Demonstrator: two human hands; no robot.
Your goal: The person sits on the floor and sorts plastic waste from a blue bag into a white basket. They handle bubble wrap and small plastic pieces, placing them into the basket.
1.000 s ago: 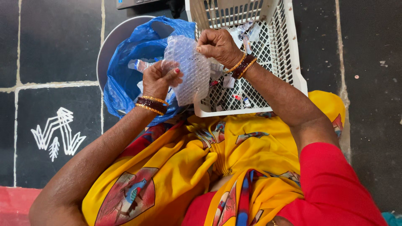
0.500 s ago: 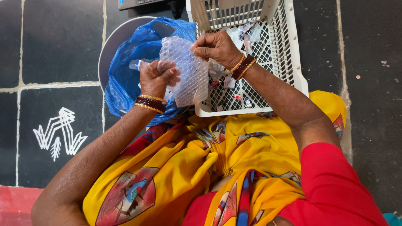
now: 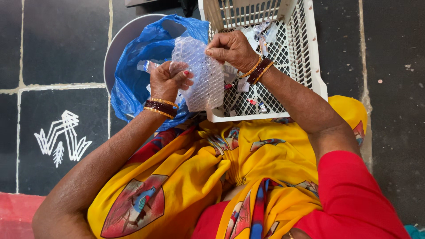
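While both hands pinch the bubble wrap sheet [image 3: 201, 75] above the blue bag [image 3: 137, 66] and the white crate [image 3: 316, 66], I'd keep each grip snug: left hand [image 3: 166, 82] closed on its lower left edge, right hand [image 3: 230, 48] pinching the top edge. Pulling evenly, I judge, keeps it from tearing or slipping.

I see a dark tiled floor [image 3: 57, 44] carrying a white slatted plastic crate [image 3: 315, 66], a round grey tub [image 3: 116, 48] and a white chalk drawing [image 3: 62, 139].
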